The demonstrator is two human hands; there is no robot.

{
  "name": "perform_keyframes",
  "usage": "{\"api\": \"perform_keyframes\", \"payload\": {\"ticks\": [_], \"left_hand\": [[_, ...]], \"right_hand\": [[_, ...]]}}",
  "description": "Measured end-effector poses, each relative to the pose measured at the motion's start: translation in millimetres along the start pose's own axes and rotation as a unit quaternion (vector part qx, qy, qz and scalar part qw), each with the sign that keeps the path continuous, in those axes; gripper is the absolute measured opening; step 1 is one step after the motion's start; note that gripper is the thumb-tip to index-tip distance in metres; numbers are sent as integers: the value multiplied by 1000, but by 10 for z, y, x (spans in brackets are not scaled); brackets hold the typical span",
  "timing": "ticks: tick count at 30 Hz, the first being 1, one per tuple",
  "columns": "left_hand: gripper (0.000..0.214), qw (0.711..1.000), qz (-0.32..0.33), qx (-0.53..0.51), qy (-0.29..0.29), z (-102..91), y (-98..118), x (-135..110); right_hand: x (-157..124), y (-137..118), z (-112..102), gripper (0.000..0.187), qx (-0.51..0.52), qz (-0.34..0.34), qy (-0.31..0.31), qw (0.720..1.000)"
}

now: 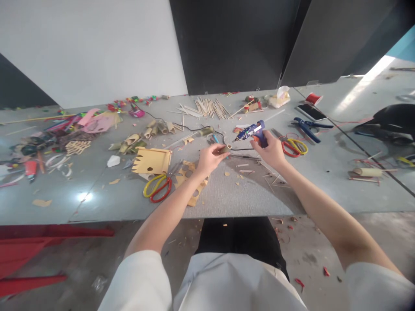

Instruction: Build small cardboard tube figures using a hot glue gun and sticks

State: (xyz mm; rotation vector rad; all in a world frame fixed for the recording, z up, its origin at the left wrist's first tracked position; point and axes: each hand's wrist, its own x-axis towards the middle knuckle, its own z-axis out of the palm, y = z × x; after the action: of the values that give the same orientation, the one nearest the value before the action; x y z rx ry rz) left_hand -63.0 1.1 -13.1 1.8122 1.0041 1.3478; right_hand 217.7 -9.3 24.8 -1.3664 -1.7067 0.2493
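Observation:
A short piece of bamboo tube (226,148) is pinched in the fingers of my left hand (210,159), its open end showing. My right hand (270,149) is wrapped around the handle of a blue hot glue gun (251,131). The gun's nozzle points left, above and to the right of the bamboo piece and apart from it. A clear glue stick (274,115) sticks out behind the gun. Below my left hand lies a sheet of tan card with round holes (192,199). Red-and-yellow scissors (294,147) rest just right of my right hand.
More scissors (158,187) and a notched yellow card piece (151,160) lie to the left. Bamboo pieces (158,128), thin sticks (210,108), blue cutters (308,128), a phone (311,112) and red thread (314,99) are spread across the grey table (246,203). A dark cord runs across the middle.

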Motion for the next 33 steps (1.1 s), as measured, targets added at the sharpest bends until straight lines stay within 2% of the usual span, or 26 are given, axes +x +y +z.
{"api": "perform_keyframes", "payload": {"ticks": [12, 33], "left_hand": [[51, 1000, 20, 2, -3, 11, 36, 14], [49, 1000, 10, 7, -2, 2, 26, 8]], "right_hand": [[-24, -21, 43, 23, -14, -60, 2, 998], [-16, -21, 32, 19, -17, -67, -1, 998]]}}
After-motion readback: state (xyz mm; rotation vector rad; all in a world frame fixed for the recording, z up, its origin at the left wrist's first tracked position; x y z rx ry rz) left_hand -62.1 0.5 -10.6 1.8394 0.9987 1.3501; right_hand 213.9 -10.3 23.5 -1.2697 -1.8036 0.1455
